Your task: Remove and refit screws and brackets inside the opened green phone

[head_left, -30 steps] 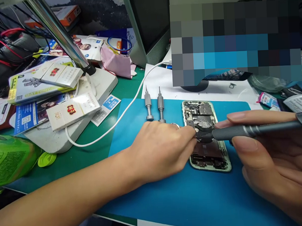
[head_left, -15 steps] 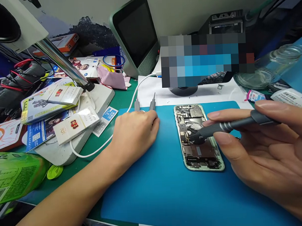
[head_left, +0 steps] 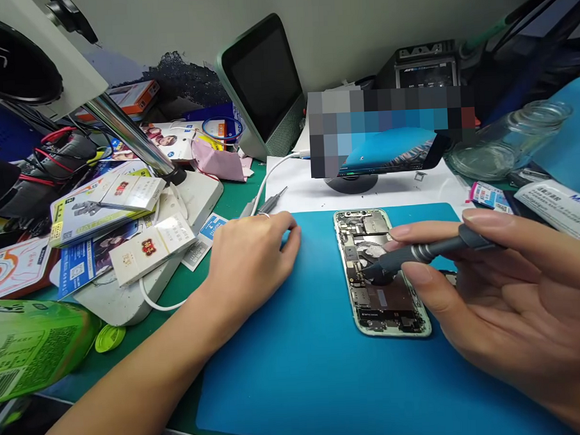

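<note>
An opened phone [head_left: 378,303] with its insides exposed lies on a blue mat [head_left: 301,371]. My right hand [head_left: 505,310] pinches a dark grey screwdriver [head_left: 430,250] between thumb and fingers, and its tip rests on the phone's middle. My left hand [head_left: 251,261] sits at the mat's upper left corner. Its fingers are curled round the bases of two small silver screwdrivers [head_left: 274,199], which lean away to the back right.
Left of the mat a white stand base [head_left: 193,196] carries small boxes [head_left: 151,246], with a white cable [head_left: 278,163] beside it. A green bottle [head_left: 31,347] and its cap [head_left: 109,337] lie front left. A screen device [head_left: 265,84] and glass jar [head_left: 508,140] stand behind.
My left hand left the phone and moved left to the two small screwdrivers, which went from upright to tilted. My right hand kept its screwdriver tip on the phone.
</note>
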`<state>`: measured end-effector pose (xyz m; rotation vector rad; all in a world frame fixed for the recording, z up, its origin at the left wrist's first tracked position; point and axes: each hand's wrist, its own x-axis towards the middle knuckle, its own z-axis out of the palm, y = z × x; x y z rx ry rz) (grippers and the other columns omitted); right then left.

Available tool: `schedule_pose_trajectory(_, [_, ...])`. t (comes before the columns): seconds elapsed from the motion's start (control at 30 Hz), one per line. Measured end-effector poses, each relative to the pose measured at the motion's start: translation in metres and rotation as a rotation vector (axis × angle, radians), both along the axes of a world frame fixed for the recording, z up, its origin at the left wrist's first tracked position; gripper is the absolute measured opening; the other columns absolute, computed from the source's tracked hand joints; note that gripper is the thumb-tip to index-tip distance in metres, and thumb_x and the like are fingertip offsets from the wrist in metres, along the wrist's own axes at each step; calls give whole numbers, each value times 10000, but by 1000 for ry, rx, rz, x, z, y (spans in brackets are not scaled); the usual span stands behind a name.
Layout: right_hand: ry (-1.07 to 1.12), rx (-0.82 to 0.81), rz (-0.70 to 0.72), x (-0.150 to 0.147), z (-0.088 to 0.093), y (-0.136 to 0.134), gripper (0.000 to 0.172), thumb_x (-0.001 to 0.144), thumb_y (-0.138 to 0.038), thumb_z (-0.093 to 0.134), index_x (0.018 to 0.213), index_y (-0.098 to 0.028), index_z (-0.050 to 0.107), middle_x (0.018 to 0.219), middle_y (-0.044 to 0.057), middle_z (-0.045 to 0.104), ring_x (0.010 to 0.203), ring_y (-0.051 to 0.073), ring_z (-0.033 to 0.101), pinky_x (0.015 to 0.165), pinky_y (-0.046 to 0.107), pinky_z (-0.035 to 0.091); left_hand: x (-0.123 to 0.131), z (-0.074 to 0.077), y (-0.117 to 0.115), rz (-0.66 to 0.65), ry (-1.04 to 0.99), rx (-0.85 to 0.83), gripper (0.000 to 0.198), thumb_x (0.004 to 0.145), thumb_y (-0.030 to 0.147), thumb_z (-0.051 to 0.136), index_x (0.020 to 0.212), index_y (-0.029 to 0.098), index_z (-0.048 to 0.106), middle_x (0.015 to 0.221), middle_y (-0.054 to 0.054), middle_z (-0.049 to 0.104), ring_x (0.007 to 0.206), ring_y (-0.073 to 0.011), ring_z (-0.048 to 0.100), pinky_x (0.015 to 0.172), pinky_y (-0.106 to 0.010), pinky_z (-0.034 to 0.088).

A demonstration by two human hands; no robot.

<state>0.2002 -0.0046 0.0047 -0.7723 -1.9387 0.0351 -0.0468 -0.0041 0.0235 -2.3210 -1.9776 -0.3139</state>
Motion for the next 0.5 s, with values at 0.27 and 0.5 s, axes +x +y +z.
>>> schedule_pose_trajectory(0.27, [-41, 10, -25, 0, 1, -3, 839, 848, -65, 757, 1576, -340, 444, 1130, -25, 757, 957, 145, 750, 968, 295, 666, 8, -12, 4, -104, -92, -60, 238, 986, 376, 585, 991, 265, 795, 711, -14, 745, 634, -191, 673, 564, -291, 304])
schedule_pose_trajectory(0.5, [-42, 19, -1, 1, 6, 2, 835, 835, -63, 761, 1571, -322, 462, 1091, -7, 763, 939, 174, 760, 957, 310, 670, 3, -5, 2, -104, -127, -54, 287, 983, 345, 544, 1000, 243, 812, 637, -14, 717, 580, -190, 663, 564, -302, 345])
